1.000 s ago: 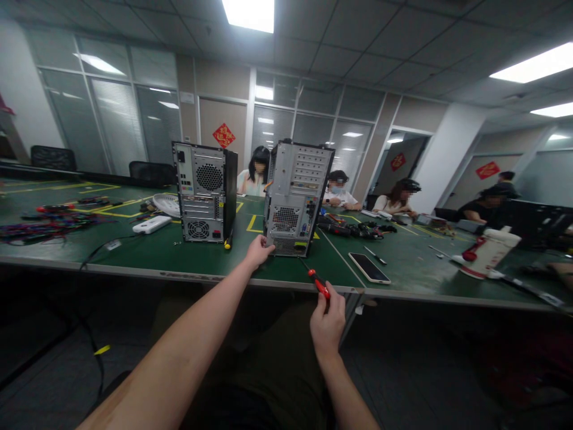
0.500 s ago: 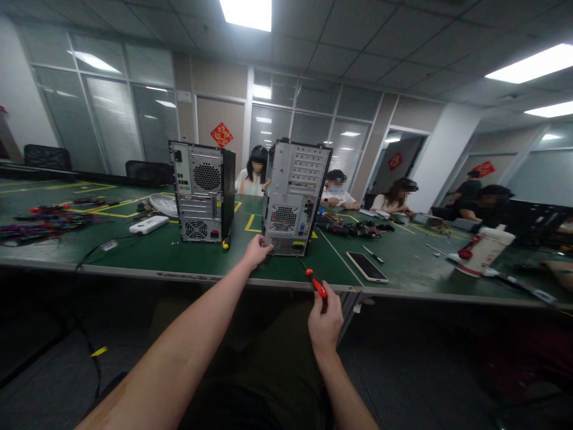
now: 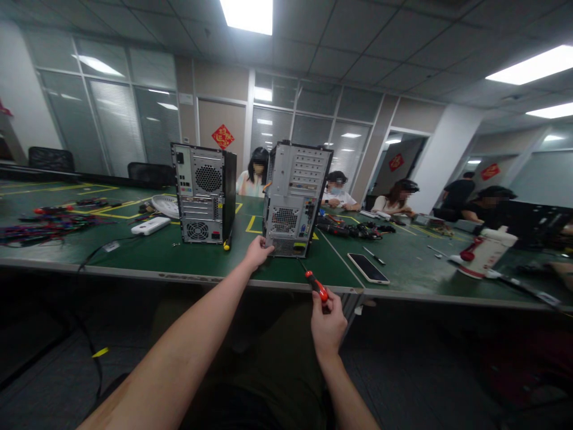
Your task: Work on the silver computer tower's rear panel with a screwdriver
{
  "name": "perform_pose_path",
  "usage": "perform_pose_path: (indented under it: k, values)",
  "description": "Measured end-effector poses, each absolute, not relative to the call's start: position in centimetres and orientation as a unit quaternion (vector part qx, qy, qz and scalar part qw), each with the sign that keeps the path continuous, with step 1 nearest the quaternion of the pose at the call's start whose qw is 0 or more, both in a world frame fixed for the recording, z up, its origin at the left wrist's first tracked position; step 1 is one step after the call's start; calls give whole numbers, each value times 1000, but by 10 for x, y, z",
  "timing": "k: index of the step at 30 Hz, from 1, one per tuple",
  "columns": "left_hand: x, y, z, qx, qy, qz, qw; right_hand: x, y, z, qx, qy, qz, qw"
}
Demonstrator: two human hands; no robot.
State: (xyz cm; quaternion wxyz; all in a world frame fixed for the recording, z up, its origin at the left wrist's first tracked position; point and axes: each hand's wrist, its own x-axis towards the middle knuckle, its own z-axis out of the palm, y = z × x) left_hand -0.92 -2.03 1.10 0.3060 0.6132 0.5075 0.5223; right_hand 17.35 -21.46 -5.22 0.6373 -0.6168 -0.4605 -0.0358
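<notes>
A grey metal computer case (image 3: 286, 173) stands upright on the green table, its rear panel facing me. My left hand (image 3: 258, 253) grips its lower left corner, thumb on the rear panel and fingers round the side. In my right hand (image 3: 328, 322), closed round the handle, is a red and black screwdriver (image 3: 317, 286). Its thin shaft points up and left, with the tip at the bottom edge of the rear panel near the lower right corner; whether it sits in a screw is too small to tell. A second computer case (image 3: 200, 194) stands to the left.
A yellow-tipped tool (image 3: 227, 244) lies beside the second case. To the right are a phone (image 3: 368, 268), a thin pen-like tool (image 3: 374, 256), bundled black cables (image 3: 358, 227) and a white bottle (image 3: 484, 253). Leftward lie a white power strip (image 3: 151, 226) and coloured wires (image 3: 49, 227). Several people sit across the table.
My right hand has shifted slightly right and down on the screwdriver, with its fingers turned a little. My left hand stays on the case's corner.
</notes>
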Motion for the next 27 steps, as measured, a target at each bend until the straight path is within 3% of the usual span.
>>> perform_pose_path:
  k: [9, 27]
  values:
    - [-9, -24, 13, 611, 500, 523, 321, 175, -212, -54, -587, -533, -130, 596]
    - [-10, -20, 11, 619, 497, 523, 310, 169, -215, -48, -603, -424, 16, 675]
